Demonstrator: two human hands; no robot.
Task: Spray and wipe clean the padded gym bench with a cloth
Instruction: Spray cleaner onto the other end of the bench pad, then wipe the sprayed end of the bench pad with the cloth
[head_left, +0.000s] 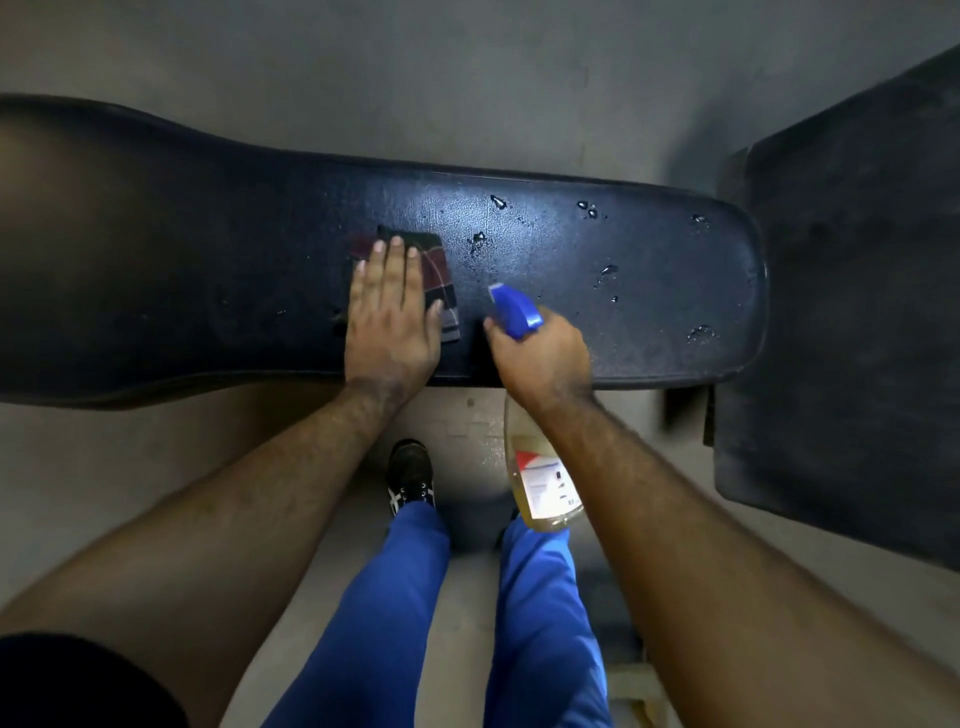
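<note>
Centre frame: left hand (387, 317), fingers flat and together, presses the cloth (441, 265) on the padded bench (649, 291). Right hand (540, 358) is clamped round the spray bottle (540, 483). Droplets (589, 209) lie right of centre; wiping well likely means overlapping passes toward them.

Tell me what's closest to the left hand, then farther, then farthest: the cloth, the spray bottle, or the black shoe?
From the left hand:
1. Cloth: right under the palm, on the bench.
2. Spray bottle: just to the right, held in the right hand, blue nozzle over the bench.
3. Shoe: farthest, down on the floor below the bench edge.
</note>
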